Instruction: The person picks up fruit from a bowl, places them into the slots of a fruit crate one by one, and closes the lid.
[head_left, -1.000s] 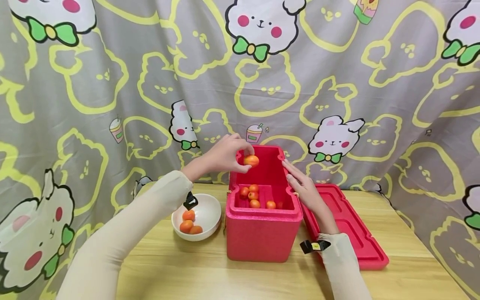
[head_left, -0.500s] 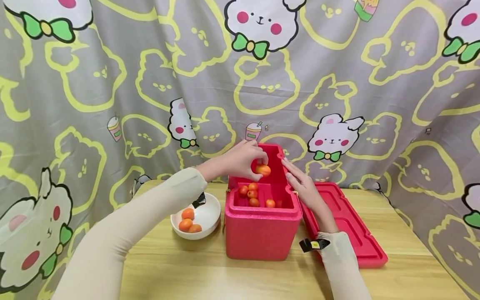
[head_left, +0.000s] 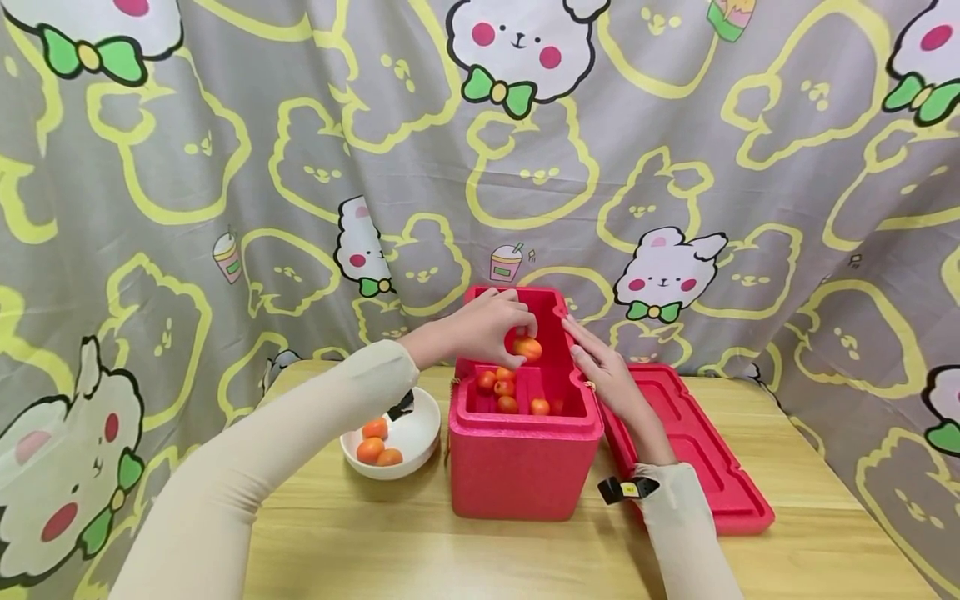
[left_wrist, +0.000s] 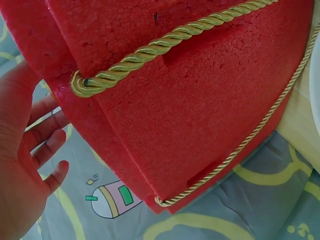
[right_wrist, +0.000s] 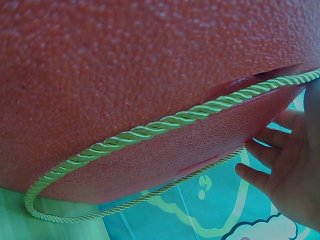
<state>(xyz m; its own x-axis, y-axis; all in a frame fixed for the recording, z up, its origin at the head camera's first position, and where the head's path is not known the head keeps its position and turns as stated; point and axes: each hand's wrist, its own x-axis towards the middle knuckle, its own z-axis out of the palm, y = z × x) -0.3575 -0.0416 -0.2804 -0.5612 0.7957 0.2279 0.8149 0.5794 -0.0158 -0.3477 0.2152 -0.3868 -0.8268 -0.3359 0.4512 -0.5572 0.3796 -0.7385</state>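
My left hand pinches an orange-red tomato inside the mouth of a red foam box. Several more tomatoes lie on the box floor below it. On the box's right rim rests my right hand, fingers straight along the edge. In the left wrist view the left hand reaches over the rim; the box wall hides the held tomato there. The right wrist view has the right hand at the far end of the box's side.
Left of the box stands a white bowl with 3 tomatoes. The red lid lies on the wooden table at the right. Gold rope handles hang along the box sides. A patterned curtain closes off the back.
My left hand has carried the tomato rightward and down, from over the box's left rim into its mouth. The right hand has stayed on the rim.
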